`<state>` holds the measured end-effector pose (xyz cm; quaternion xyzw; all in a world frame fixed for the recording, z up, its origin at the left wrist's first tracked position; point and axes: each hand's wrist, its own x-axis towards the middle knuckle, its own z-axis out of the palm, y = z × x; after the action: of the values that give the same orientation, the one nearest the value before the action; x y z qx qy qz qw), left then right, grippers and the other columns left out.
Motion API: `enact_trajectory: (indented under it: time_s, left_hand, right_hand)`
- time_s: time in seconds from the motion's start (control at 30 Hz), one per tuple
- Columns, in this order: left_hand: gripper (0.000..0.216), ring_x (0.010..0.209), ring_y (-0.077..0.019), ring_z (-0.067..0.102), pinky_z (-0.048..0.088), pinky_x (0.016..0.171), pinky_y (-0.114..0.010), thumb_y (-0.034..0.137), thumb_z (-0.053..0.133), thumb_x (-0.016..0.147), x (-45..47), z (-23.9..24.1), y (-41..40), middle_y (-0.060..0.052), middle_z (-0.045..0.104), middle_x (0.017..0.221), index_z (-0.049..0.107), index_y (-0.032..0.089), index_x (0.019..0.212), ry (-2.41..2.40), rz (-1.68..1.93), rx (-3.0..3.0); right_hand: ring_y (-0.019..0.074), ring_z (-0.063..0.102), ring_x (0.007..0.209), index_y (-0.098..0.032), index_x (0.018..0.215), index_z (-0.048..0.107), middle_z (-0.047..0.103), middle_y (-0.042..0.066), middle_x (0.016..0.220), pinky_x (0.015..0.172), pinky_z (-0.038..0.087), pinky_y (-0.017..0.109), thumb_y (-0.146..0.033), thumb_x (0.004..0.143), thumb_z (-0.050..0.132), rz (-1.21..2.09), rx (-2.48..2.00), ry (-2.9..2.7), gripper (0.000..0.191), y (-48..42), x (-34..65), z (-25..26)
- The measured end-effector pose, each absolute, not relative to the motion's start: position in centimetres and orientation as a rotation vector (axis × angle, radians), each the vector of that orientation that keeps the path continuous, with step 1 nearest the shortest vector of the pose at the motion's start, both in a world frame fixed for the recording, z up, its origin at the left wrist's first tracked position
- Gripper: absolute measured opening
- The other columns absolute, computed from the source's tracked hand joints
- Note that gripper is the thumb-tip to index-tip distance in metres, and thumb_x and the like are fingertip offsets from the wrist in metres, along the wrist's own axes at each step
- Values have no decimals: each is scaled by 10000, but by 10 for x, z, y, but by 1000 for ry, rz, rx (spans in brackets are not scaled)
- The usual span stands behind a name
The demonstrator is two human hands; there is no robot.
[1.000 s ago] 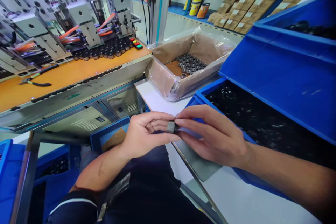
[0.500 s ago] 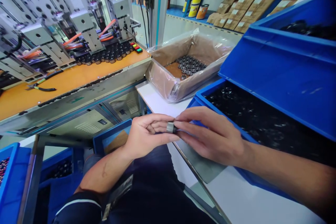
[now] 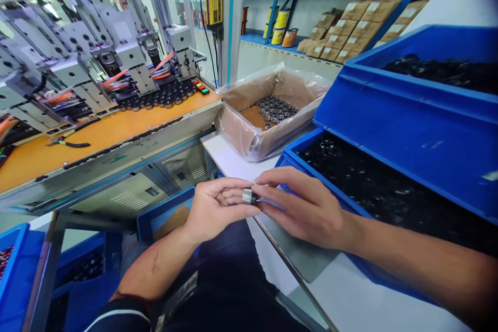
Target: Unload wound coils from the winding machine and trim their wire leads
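Observation:
A small ridged metal ring with a black part at its right end [image 3: 248, 196] is held in front of my body. My left hand [image 3: 218, 205] closes around it, thumb below and fingers above and behind. My right hand [image 3: 301, 207] meets it from the right, its fingertips pressed at the black end. Between them, the hands hide part of the piece. Just beyond my right hand lies a blue bin [image 3: 290, 153] full of small black parts.
A plastic-lined cardboard box [image 3: 268, 148] holds several small dark parts. Left of it, an orange-topped bench [image 3: 155, 119] carries machine units, rows of black parts and pliers [image 3: 73, 135]. A second blue bin [image 3: 404, 129] sits tilted at the right. More blue bins [image 3: 33, 254] stand low left.
The head view has tilted up a little, so the background sits lower. Both hands keep the metal ring between them, and more of its ridged side shows.

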<state>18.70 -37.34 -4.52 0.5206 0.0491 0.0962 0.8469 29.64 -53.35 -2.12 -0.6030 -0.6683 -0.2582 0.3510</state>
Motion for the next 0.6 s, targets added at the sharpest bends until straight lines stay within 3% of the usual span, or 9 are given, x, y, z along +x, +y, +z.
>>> enact_trajectory:
  time_s: [0.17, 0.37, 0.6]
  left_hand:
    - [407, 727, -115, 728, 601, 731, -213, 96, 913, 550, 188, -45, -374, -29, 790, 812, 778, 173, 926, 51, 211, 1086]
    - [426, 660, -84, 689, 581, 685, -184, 121, 930, 523, 186, -44, -373, 0, 757, 725, 780, 163, 919, 103, 208, 1120]
    - [421, 723, -156, 748, 627, 728, -259, 137, 925, 537, 186, -45, -372, -38, 795, 813, 775, 161, 930, 89, 154, 1096]
  right_hand:
    - [186, 651, 920, -146, 1193, 567, 648, 109, 991, 742, 601, 323, -129, 913, 611, -666, -1558, -1712, 284, -534, 295, -18]
    - [183, 645, 907, -134, 1122, 592, 645, 111, 969, 741, 598, 318, -89, 898, 616, -693, -1516, -1731, 230, -534, 296, -19]
    - [188, 635, 884, -122, 1107, 596, 641, 110, 947, 736, 591, 332, -191, 928, 627, -705, -1519, -1761, 194, -535, 298, -21]
